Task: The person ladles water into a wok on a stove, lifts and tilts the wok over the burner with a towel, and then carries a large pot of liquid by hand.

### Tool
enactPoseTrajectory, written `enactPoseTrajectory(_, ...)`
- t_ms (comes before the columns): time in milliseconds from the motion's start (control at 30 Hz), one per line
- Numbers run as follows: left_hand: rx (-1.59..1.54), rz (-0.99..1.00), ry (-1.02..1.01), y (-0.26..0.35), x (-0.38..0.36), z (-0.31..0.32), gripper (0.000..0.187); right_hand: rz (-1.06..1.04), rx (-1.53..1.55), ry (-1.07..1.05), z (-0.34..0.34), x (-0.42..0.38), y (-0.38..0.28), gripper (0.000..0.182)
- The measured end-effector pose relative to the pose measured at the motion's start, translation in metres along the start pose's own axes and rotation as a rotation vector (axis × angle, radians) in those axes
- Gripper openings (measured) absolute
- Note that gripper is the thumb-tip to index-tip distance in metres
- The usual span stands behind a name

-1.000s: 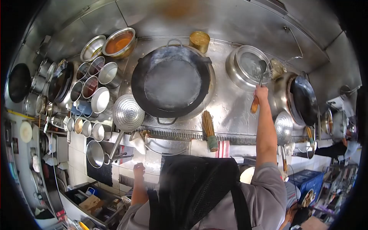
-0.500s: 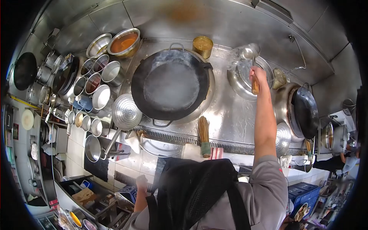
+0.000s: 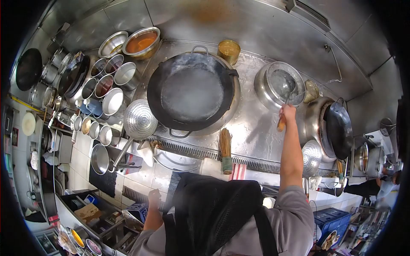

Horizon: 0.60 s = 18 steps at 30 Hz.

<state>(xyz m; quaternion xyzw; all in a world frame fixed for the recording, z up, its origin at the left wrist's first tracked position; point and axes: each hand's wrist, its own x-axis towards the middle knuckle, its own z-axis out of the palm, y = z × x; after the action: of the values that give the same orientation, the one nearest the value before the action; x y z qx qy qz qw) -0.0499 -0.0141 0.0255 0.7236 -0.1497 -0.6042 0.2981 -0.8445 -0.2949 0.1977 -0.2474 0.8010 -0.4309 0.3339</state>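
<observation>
My right hand (image 3: 288, 112) is wrapped round the wooden handle of a metal ladle (image 3: 280, 123). The ladle's bowl dips into the metal pot (image 3: 265, 91) at the right of the stove. To the left, a large dark wok (image 3: 192, 96) with two loop handles holds steaming liquid. My left hand (image 3: 154, 196) hangs low beside my body, over the floor, its fingers curled; it is too small to tell whether anything is in it. A bamboo brush (image 3: 225, 149) lies at the stove's front edge, beside a striped cloth (image 3: 237, 172).
Seasoning pots (image 3: 113, 101) and a perforated strainer (image 3: 140, 119) are on the left. At the back stand a bowl of orange liquid (image 3: 142, 42) and a yellowish tin (image 3: 229, 51). Another wok (image 3: 340, 128) is at the right; a person (image 3: 367, 187) stands far right.
My right hand has moved down towards me, and the ladle's bowl has come from the pot's back rim into the pot. The splashing water at that rim is gone.
</observation>
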Motion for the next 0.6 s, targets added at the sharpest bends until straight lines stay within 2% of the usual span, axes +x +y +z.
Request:
enactPoseTrajectory(100,0.129,-0.024,0.170,0.011,0.006,0.013,0.031,0.065,0.995,-0.405,-0.019,-0.010,-0.009,0.012)
enactPoseTrajectory(133,0.123,-0.022,0.152,0.008,0.017,0.008,0.036,0.138,1.097,-0.376,-0.020,-0.014,-0.021,0.008)
enactPoseTrajectory(233,0.152,0.008,0.116,0.000,0.039,-0.003,0.035,0.290,1.197,-0.455,-0.024,-0.037,-0.060,0.013)
enactPoseTrajectory(367,0.099,-0.043,0.158,-0.003,0.044,-0.007,0.031,0.211,1.054,-0.491,0.004,-0.064,-0.126,0.021)
enactPoseTrajectory(500,0.097,-0.018,0.175,-0.015,0.043,-0.010,0.029,0.128,1.052,-0.617,0.052,-0.048,-0.177,0.014)
enactPoseTrajectory(600,0.070,-0.022,0.273,-0.016,0.028,-0.007,0.029,0.067,0.947,-0.745,0.099,-0.038,-0.220,0.015)
